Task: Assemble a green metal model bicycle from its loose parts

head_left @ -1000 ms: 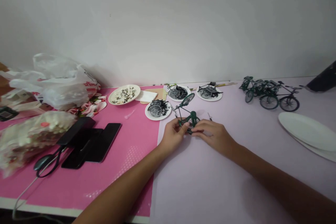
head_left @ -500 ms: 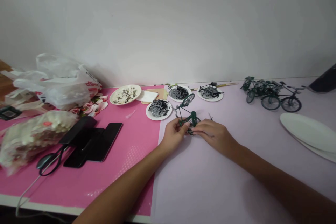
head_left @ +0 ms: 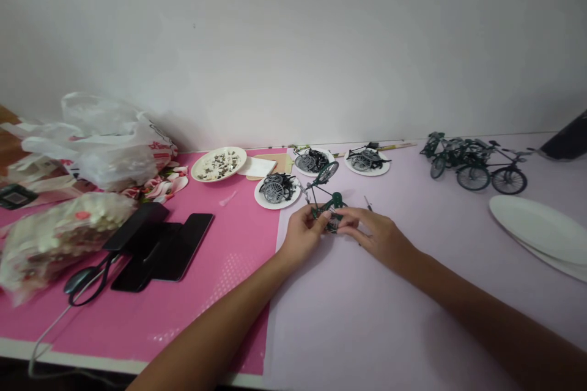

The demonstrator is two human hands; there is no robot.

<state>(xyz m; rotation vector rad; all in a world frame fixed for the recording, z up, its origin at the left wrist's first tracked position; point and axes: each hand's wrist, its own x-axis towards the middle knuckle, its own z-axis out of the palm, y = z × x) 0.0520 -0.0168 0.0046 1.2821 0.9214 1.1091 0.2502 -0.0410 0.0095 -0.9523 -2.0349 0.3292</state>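
Note:
A small green model bicycle [head_left: 326, 195] stands part-built on the pale lilac mat [head_left: 389, 293], its front wheel raised toward the wall. My left hand [head_left: 300, 235] is closed on its frame from the left. My right hand [head_left: 373, 233] pinches the frame's lower part from the right, fingertips meeting the left hand's. What the right fingertips press on is too small to make out.
Three small white plates [head_left: 277, 190] of wheels and parts sit behind the hands. Finished model bicycles [head_left: 474, 165] stand at the back right, beside stacked white plates [head_left: 536, 229]. On the pink mat [head_left: 183, 293] lie scissors [head_left: 85, 281], a phone on a black stand [head_left: 160, 244], plastic bags [head_left: 96, 146], a dish of small pieces [head_left: 218, 165].
My right hand's fingers have shifted slightly left onto the frame. The left hand and the bicycle have barely moved.

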